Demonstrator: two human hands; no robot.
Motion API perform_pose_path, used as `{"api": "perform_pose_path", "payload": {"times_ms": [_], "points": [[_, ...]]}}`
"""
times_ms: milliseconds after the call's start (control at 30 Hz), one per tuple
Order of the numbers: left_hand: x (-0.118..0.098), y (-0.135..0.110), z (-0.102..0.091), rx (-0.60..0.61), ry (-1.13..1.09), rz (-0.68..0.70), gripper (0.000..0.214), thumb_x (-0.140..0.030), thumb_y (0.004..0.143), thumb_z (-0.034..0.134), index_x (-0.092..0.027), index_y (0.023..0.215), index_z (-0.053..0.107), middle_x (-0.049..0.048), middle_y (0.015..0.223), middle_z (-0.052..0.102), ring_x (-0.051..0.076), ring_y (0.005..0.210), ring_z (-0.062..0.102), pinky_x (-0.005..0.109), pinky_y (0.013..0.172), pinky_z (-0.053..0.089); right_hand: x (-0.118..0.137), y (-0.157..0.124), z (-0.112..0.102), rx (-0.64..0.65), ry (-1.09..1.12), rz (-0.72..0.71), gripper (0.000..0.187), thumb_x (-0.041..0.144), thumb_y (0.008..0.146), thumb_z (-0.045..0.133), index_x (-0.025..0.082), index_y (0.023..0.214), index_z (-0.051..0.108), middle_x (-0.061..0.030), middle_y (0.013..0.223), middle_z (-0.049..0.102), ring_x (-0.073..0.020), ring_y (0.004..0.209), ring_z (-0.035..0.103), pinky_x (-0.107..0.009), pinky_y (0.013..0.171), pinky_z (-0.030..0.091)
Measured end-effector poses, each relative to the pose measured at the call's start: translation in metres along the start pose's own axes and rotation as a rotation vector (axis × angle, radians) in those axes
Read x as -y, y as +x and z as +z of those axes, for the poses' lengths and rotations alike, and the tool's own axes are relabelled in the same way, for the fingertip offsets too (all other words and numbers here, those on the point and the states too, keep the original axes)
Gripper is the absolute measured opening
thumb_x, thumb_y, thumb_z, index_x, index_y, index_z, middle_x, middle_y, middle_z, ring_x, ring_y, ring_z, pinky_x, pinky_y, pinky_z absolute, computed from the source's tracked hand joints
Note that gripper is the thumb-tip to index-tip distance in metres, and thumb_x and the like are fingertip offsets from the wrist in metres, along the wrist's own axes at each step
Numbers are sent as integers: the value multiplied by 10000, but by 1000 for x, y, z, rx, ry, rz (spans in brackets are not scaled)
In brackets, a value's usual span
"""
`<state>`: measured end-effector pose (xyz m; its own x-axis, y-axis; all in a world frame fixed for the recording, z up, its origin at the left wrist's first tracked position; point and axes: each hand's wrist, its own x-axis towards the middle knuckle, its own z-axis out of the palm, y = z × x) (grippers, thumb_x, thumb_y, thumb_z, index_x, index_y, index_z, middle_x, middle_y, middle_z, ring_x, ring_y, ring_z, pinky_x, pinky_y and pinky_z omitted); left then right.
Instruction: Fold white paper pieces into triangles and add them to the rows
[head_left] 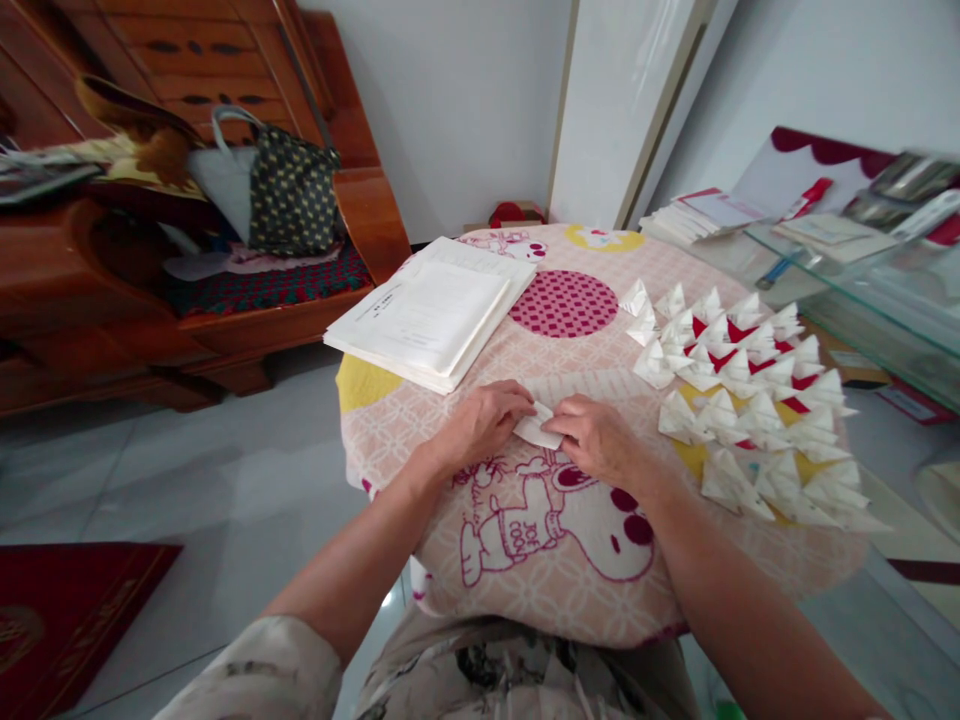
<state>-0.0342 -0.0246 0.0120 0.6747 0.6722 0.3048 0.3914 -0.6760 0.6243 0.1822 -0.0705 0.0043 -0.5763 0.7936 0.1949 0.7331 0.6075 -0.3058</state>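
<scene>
A small folded piece of white paper (pixel 537 430) is between my two hands, low over the patterned tablecloth (pixel 480 560). My left hand (pixel 491 415) pinches its left side, with the fingers bent together. On the right side, my right hand (pixel 596 435) grips the paper between thumb and fingers. Several folded white paper shapes (pixel 720 415) with pointed tips stand in rows to the right of my right hand. Beyond my left hand lies a stack of printed paper sheets (pixel 427 315).
At the right stands a glass shelf (pixel 840 290) with papers (pixel 701 215) and a red pen-like object (pixel 810 198). A wooden bench (pixel 300 290) at the left holds a black patterned bag (pixel 292 190). A red mat (pixel 75 620) lies on the tiled floor.
</scene>
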Motion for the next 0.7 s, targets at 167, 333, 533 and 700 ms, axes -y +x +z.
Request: {"api": "perform_pose_path", "payload": {"times_ms": [167, 333, 533, 700], "points": [[-17, -9, 2, 121, -4, -19, 131, -121, 810, 623, -148, 894, 719, 54, 899, 674, 156, 801, 624, 267, 737, 489, -6, -1, -1, 4, 71, 6, 236, -5, 786, 561, 169, 804, 719, -62, 813, 627, -198, 836, 573, -311, 750, 439], [-12, -11, 10, 86, 57, -66, 96, -177, 863, 626, -150, 807, 700, 46, 838, 654, 145, 758, 602, 260, 707, 450, -9, -2, -9, -35, 262, 111, 224, 41, 833, 578, 178, 796, 752, -55, 836, 668, -169, 784, 606, -293, 734, 453], [-6, -7, 10, 54, 23, -129, 150, -213, 877, 622, -169, 756, 698, 33, 834, 672, 141, 764, 607, 253, 702, 428, -11, 0, -16, -48, 355, 233, 168, 157, 851, 633, 186, 717, 729, -27, 769, 655, -152, 719, 598, -277, 685, 426], [-4, -3, 10, 32, 84, -247, 144, -223, 849, 614, -177, 747, 705, 21, 794, 684, 135, 706, 590, 249, 652, 406, -12, 2, -17, 0, 312, 376, 182, 210, 854, 616, 185, 695, 702, -3, 663, 652, -144, 628, 559, -270, 604, 370]]}}
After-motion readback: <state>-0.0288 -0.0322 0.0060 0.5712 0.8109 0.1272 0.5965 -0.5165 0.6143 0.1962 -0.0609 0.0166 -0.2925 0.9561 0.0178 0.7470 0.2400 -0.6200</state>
